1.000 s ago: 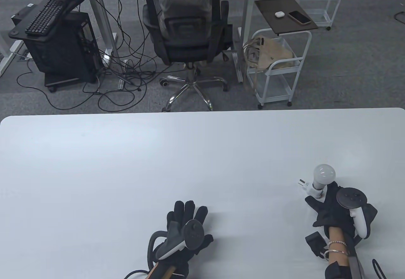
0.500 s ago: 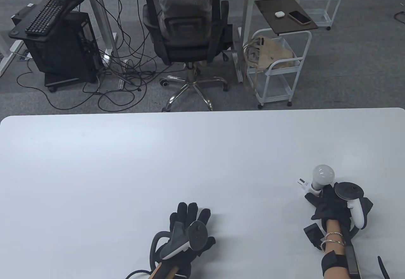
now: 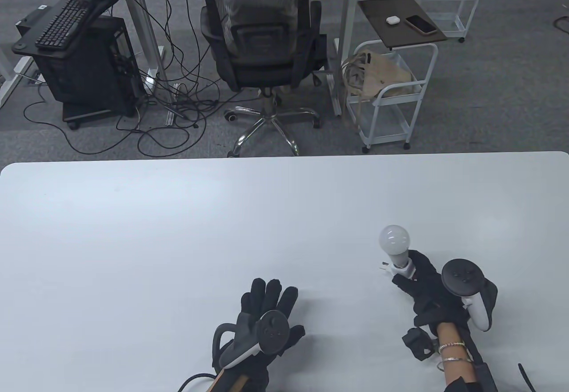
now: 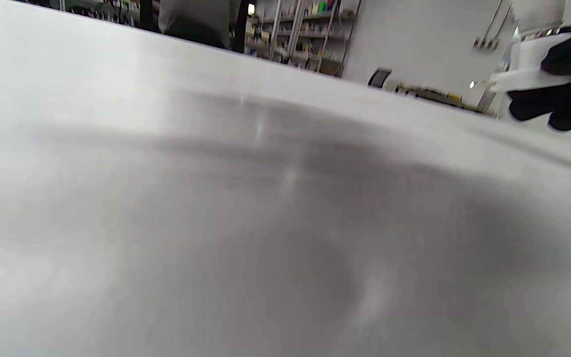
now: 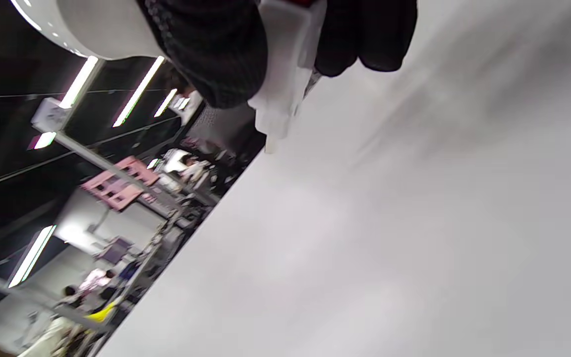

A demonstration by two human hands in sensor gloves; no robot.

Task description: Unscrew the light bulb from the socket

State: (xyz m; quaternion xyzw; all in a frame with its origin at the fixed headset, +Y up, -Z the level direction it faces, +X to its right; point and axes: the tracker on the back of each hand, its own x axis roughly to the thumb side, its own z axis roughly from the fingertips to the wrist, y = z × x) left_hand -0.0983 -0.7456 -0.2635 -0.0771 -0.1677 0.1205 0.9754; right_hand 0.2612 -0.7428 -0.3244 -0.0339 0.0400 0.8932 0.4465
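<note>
Gripping the socket (image 3: 398, 269), the right hand (image 3: 438, 294) has carried the bulb (image 3: 394, 239) leftward toward the left hand (image 3: 265, 321), which rests spread flat on the bench (image 3: 133, 232), ready for unscrewing.

A frosted white light bulb (image 3: 394, 238) with a round globe stands upright, still seated in a white plug-in socket (image 3: 399, 270) whose metal prongs stick out sideways. The socket sits in the grip of the right hand (image 3: 429, 283), at its fingertips, the bulb rising clear above them, well to the right of the left hand (image 3: 266, 316).
</note>
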